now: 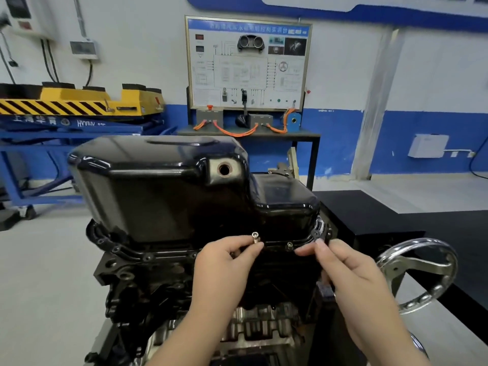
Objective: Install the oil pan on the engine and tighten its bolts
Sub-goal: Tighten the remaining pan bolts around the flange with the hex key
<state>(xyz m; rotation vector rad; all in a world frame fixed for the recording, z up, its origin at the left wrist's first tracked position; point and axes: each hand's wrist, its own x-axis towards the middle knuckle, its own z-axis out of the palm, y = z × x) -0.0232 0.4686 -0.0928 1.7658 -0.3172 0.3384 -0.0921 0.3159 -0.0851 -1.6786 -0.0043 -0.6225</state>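
A glossy black oil pan (169, 188) sits upside-down on the black engine block (148, 286), its flange lined with bolt holes. My left hand (224, 262) pinches a silver bolt (255, 237) that stands upright at the near flange edge. Another bolt (290, 244) sits seated in the flange just to the right. My right hand (343, 268) has its fingertips on the flange's near right corner, close to that bolt; what it pinches there is hidden by its fingers.
A chrome handwheel (420, 276) of the engine stand is at the right, beside a black bench (383, 215). Behind stand a training panel (248, 64) with orange cables and a yellow-and-blue lift table (79, 107) at the left.
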